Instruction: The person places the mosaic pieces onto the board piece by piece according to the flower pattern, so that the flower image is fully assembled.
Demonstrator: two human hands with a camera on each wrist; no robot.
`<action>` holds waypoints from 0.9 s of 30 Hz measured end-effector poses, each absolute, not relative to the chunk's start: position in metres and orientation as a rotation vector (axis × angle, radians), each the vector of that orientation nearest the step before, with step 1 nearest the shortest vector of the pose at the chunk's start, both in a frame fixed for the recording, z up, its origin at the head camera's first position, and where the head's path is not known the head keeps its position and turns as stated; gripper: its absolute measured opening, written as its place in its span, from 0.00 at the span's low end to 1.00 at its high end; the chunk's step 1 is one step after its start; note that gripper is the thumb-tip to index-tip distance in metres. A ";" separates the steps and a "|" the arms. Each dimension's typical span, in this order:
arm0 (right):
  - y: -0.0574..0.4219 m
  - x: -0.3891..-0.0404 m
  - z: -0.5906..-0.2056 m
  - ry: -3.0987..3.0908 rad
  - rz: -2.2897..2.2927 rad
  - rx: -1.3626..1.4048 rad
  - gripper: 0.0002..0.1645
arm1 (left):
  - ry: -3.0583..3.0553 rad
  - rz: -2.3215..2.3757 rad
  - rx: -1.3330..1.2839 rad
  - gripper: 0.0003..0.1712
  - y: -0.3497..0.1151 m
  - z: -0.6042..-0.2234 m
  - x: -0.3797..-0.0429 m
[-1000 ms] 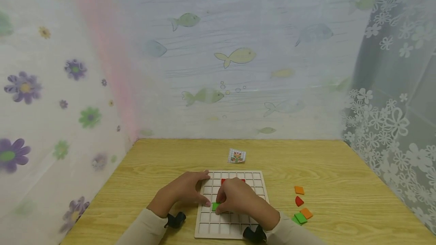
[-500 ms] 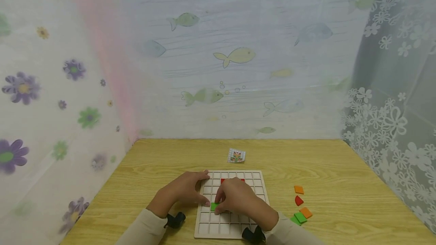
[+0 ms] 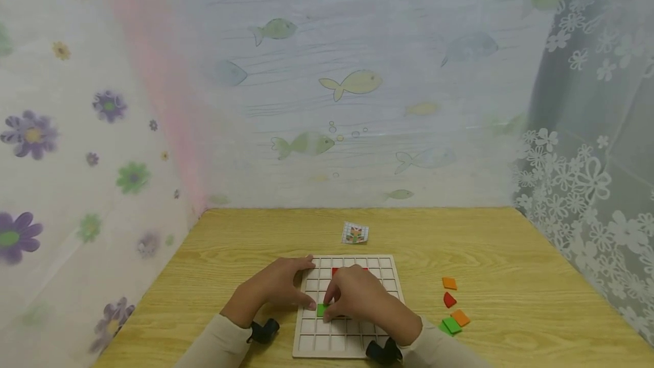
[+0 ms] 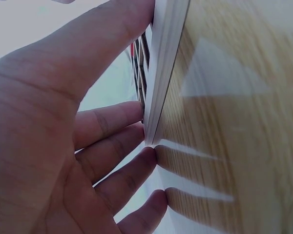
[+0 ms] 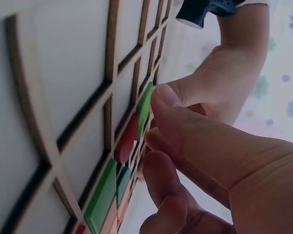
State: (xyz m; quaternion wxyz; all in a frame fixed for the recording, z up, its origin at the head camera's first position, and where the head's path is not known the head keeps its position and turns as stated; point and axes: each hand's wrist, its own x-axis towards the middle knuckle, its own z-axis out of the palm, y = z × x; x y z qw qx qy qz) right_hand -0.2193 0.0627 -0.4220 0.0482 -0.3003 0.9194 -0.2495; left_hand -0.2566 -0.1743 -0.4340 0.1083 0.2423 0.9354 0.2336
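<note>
My right hand (image 3: pixel 360 297) pinches a green square tile (image 3: pixel 321 310) between thumb and fingertips, low over the left part of a white wooden grid board (image 3: pixel 298 346). In the right wrist view this green tile (image 5: pixel 144 105) stands tilted against the grid, beside a red rounded tile (image 5: pixel 127 139). Another green tile (image 5: pixel 101 195) and some orange pieces lie in nearby cells. Red tiles (image 3: pixel 334 271) show above the hand, which hides the pattern's middle. My left hand (image 3: pixel 276 281) rests at the board's left edge, its thumb on the rim (image 4: pixel 168 53) and fingertips against the corner and table.
Behind the board lies a small printed pattern card (image 3: pixel 355 233). Loose tiles lie to the right on the wooden table (image 3: pixel 511 277): an orange square (image 3: pixel 449 283), a red rounded piece (image 3: pixel 449 300), another orange tile (image 3: pixel 461 317) and overlapping green ones (image 3: pixel 452 325). Patterned curtains surround the table.
The green tile and right fingertips shift only slightly over the same spot. The left hand stays at the board's edge.
</note>
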 end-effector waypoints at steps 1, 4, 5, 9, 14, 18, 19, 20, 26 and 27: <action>0.064 -0.219 -0.421 2.802 -0.764 -0.916 0.10 | 2.750 0.691 0.709 0.56 -0.174 -0.434 -0.256; 0.070 -0.218 -0.419 2.786 -0.804 -0.904 0.09 | 2.747 0.698 0.698 0.56 -0.173 -0.434 -0.256; 0.073 -0.218 -0.418 2.782 -0.823 -0.895 0.09 | 2.748 0.697 0.695 0.56 -0.173 -0.433 -0.255; 0.084 -0.220 -0.419 2.762 -0.900 -0.863 0.07 | 2.760 0.690 0.682 0.55 -0.172 -0.434 -0.255; 0.099 -0.222 -0.419 2.756 -0.939 -0.838 0.05 | 2.769 0.682 0.669 0.54 -0.171 -0.433 -0.254; 0.109 -0.223 -0.418 2.767 -0.943 -0.834 0.05 | 2.769 0.687 0.663 0.55 -0.171 -0.433 -0.254; 0.112 -0.222 -0.418 2.772 -0.943 -0.835 0.05 | 2.770 0.685 0.662 0.55 -0.171 -0.434 -0.254; 0.115 -0.222 -0.417 2.773 -0.952 -0.836 0.05 | 2.769 0.685 0.660 0.55 -0.171 -0.434 -0.254; 0.133 -0.219 -0.415 2.792 -0.952 -0.818 0.05 | 2.769 0.677 0.666 0.55 -0.173 -0.437 -0.257; 0.136 -0.218 -0.414 2.795 -0.947 -0.802 0.05 | 2.770 0.676 0.668 0.55 -0.173 -0.437 -0.257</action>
